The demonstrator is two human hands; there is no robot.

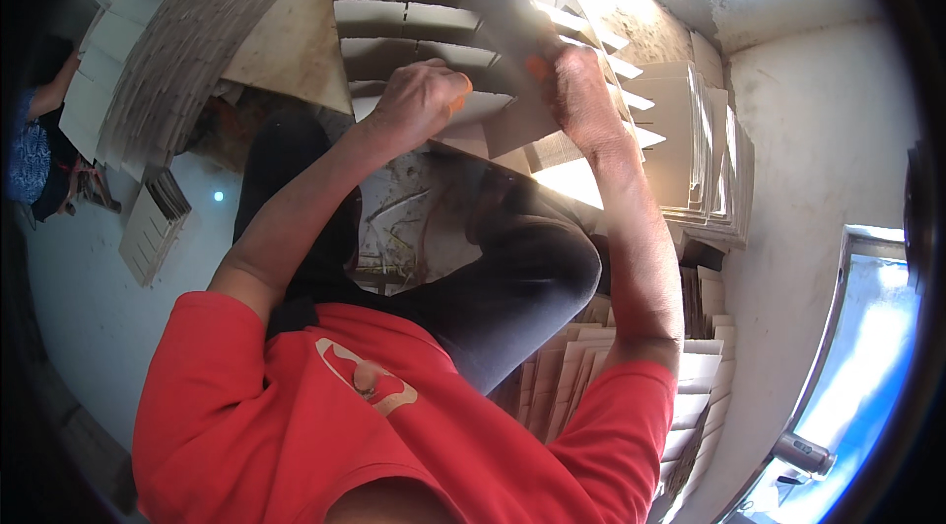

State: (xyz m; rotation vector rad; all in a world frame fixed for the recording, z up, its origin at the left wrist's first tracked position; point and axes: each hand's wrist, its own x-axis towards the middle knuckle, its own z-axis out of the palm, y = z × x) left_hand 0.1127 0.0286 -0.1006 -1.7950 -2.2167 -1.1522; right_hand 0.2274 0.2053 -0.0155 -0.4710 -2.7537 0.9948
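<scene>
Several slotted cardboard strips (419,19) stand on edge in rows on the work table. A grey cardboard sheet (507,41) is held up crosswise at their right side, tilted. My right hand (579,90) grips this sheet near its right edge, its fingertips partly hidden. My left hand (419,100) is closed over the nearest strip (480,114), which shows on both sides of it; the fingertips are out of sight. Orange covers show on fingers of both hands.
A long stack of cardboard pieces (197,46) lies at the left, beside another person's arm (49,95). A slotted bundle (156,226) leans on the floor. Cardboard sheets (680,135) stand along the right wall (818,120), with more piles (581,366) by my right arm.
</scene>
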